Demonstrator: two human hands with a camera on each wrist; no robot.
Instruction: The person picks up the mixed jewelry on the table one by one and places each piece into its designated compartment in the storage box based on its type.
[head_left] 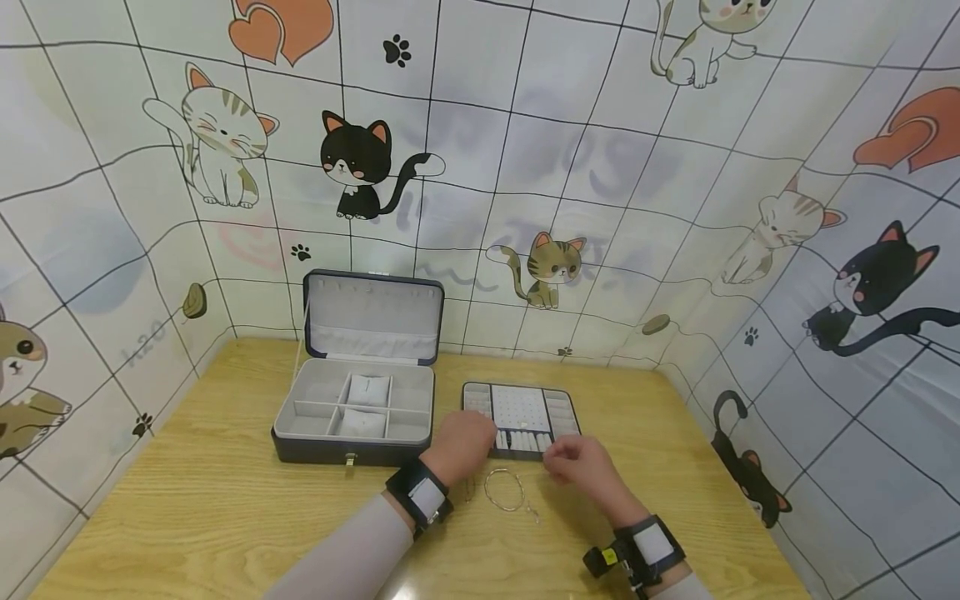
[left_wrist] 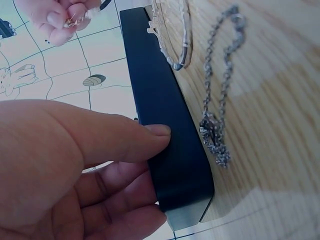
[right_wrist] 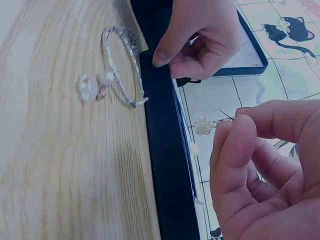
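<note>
My left hand (head_left: pixel 461 446) grips the left front corner of a dark-sided jewelry tray (left_wrist: pixel 165 105), its thumb on the front wall and its fingers curled behind. Over the tray's right front corner, my right hand (head_left: pixel 588 471) pinches a small earring with a pale flower head (right_wrist: pixel 203 126) between thumb and fingertips; a thin metal wire shows at the fingertips. Along the tray's front lie a silvery chain bracelet (left_wrist: pixel 207 80) and a round, twisted bangle (head_left: pixel 506 510). Beside the bangle is a small piece with pearly white beads (right_wrist: pixel 88 90).
To the left of the tray stands an open dark jewelry box (head_left: pixel 315 452), lid raised, with two white cushions (head_left: pixel 368 390) in its middle compartments. The tray has side compartments, a white middle panel (head_left: pixel 521 408) and ring rolls. A cat-printed cloth (head_left: pixel 465 150) hangs behind the wooden table (head_left: pixel 187 517).
</note>
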